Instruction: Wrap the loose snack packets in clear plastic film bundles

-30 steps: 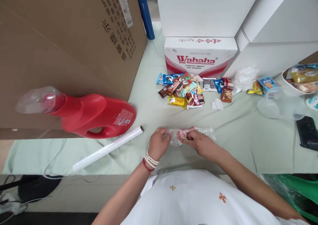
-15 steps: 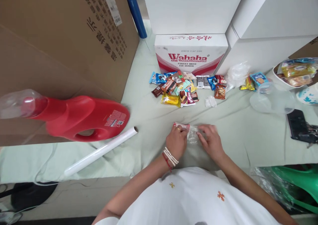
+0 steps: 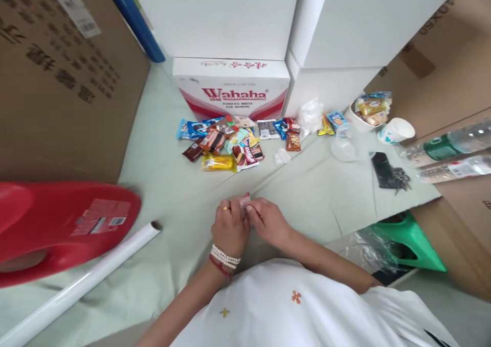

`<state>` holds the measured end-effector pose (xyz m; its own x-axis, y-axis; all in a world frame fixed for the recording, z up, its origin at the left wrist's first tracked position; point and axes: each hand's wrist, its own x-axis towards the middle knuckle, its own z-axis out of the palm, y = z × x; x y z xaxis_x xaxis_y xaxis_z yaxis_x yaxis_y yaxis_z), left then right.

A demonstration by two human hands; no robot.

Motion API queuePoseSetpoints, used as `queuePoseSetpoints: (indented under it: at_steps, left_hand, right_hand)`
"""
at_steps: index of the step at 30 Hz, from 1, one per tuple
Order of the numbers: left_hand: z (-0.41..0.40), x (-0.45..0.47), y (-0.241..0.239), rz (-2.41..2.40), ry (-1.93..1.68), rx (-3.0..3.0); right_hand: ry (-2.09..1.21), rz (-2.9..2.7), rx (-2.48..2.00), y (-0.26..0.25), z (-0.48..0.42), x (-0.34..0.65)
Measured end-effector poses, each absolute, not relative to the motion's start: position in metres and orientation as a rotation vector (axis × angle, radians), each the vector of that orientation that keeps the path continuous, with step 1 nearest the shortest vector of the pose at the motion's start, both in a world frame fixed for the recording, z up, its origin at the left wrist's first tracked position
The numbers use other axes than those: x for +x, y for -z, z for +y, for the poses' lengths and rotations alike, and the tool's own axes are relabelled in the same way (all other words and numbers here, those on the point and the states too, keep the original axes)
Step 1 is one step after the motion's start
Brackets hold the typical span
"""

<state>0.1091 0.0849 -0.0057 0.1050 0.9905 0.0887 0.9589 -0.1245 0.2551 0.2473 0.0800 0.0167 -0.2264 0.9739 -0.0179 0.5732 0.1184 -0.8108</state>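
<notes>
My left hand (image 3: 230,229), with a ring and bead bracelets on its side, is closed on a small plastic bag (image 3: 244,200). Only a pinkish-white scrap with a red edge shows between the fingers; the rest is hidden. Pinching the same bag from the other side is my right hand (image 3: 268,221), its fingertips against the left hand. Beyond the hands lies a pile of wrapped snacks, with a yellow-wrapped snack (image 3: 218,162), a purple-and-white snack packet (image 3: 245,155) and a brown snack packet (image 3: 194,150) nearest. A crumpled clear wrapper (image 3: 282,156) lies to their right.
A Wahaha water carton (image 3: 233,89) stands behind the snacks. At the right are a clear plastic tub (image 3: 345,147), a snack bowl (image 3: 358,122), a paper cup (image 3: 397,131), a phone (image 3: 381,169) and keys (image 3: 401,179). A white roll (image 3: 88,280) and a red jug (image 3: 76,219) lie left.
My hands have come together, and the clear part of the bag that was spread between them is now hidden in the fingers. The view has swung to the right.
</notes>
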Motion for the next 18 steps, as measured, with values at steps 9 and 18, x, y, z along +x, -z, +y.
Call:
queuePoseSetpoints:
  at_steps: [9, 18]
  left_hand:
    - [0.059, 0.116, 0.013, 1.045, -0.727, 2.343]
    - [0.064, 0.107, 0.012, 0.740, -0.598, 1.897]
  right_hand:
    - [-1.357, -1.194, -1.574, -0.004, 0.064, 0.284]
    - [-1.788, -1.113, -1.234, 0.000, 0.067, 0.337]
